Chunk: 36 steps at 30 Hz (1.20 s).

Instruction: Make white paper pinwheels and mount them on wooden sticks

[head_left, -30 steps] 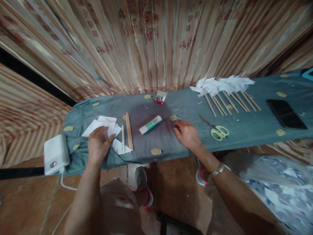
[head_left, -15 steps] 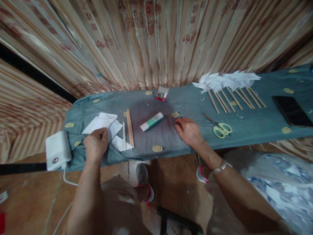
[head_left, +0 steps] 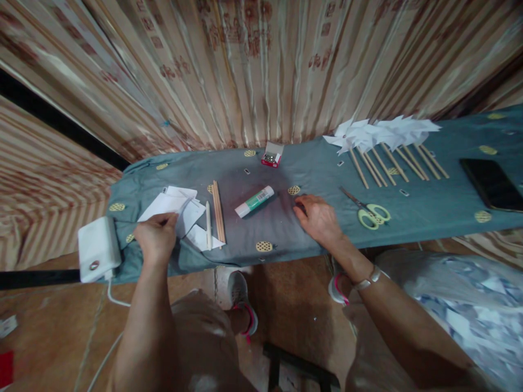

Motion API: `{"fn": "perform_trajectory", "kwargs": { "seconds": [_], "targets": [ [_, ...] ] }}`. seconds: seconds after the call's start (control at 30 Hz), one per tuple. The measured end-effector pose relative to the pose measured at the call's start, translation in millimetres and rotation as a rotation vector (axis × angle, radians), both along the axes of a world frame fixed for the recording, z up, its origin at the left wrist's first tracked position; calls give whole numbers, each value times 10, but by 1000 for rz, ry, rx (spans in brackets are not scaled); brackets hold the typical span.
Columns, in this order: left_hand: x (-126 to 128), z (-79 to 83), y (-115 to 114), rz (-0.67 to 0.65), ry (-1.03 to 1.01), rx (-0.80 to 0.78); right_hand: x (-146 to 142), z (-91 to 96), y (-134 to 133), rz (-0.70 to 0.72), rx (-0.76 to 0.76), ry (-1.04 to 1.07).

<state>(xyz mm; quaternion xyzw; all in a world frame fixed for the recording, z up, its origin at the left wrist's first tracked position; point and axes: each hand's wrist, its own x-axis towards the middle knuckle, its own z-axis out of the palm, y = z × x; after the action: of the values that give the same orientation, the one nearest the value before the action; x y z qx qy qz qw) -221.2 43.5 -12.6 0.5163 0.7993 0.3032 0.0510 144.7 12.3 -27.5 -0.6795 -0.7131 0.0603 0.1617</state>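
Observation:
My left hand [head_left: 154, 237] is closed in a pinch on the near edge of a white paper sheet [head_left: 169, 204] from a small pile at the left of the cloth-covered board [head_left: 429, 207]. Just right of the pile lie a few wooden sticks [head_left: 218, 211] and a white pencil [head_left: 208, 217]. My right hand [head_left: 318, 219] rests on the cloth at the middle, fingers curled over a small dark thing that I cannot make out. A glue stick [head_left: 254, 201] lies between the two hands.
Green-handled scissors [head_left: 370, 212] lie right of my right hand. Several paper pinwheels on sticks [head_left: 384, 141] are lined up at the back right, a black phone [head_left: 490, 184] beyond them. A small red box [head_left: 271, 156] stands at the back, a white adapter [head_left: 97, 250] at the left end.
My left hand has drawn back toward me and closed from flat on the paper pile to a pinch on a sheet's edge. The right hand has stayed in place.

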Motion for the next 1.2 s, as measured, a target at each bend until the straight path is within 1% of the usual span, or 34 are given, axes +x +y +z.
{"fn": "perform_trajectory", "kwargs": {
  "seconds": [0.23, 0.37, 0.53, 0.6, 0.67, 0.7, 0.77, 0.8, 0.87, 0.9, 0.97, 1.03, 1.1, 1.2],
  "targets": [
    [43, 67, -1, 14, -104, 48, 5, 0, -8, 5, -1, 7],
    [64, 109, -11, 14, -93, 29, 7, 1, -11, 4, -3, 9],
    [76, 113, -29, 1, -89, 14, 17, -7, -13, 13, 2, 27],
    [72, 120, -40, -13, -103, 50, 29, -14, -15, 15, 7, 52],
    [100, 155, -70, -52, -113, 160, 46, -25, -17, 14, 15, 93],
    [142, 186, -96, -86, -114, 242, 57, -31, -18, 10, 21, 121],
    [306, 269, -173, -201, -89, 404, 84, -38, -26, 0, 28, 188],
    [432, 311, -222, -276, -86, 467, 100, -36, -33, -7, 30, 224],
    [751, 363, -331, -471, -85, 511, 138, -21, -58, -16, 45, 288],
    [931, 362, -385, -572, -80, 534, 162, -9, -79, -18, 61, 312],
    [1289, 291, -478, -797, -20, 501, 222, 19, -137, -14, 109, 339],
    [1595, 149, -549, -991, 20, 490, 302, 45, -217, 10, 151, 339],
    [1820, -12, -602, -1104, 49, 457, 393, 66, -310, 64, 169, 317],
    [2011, -181, -664, -1189, 94, 391, 502, 107, -453, 160, 153, 277]
  ]
}}
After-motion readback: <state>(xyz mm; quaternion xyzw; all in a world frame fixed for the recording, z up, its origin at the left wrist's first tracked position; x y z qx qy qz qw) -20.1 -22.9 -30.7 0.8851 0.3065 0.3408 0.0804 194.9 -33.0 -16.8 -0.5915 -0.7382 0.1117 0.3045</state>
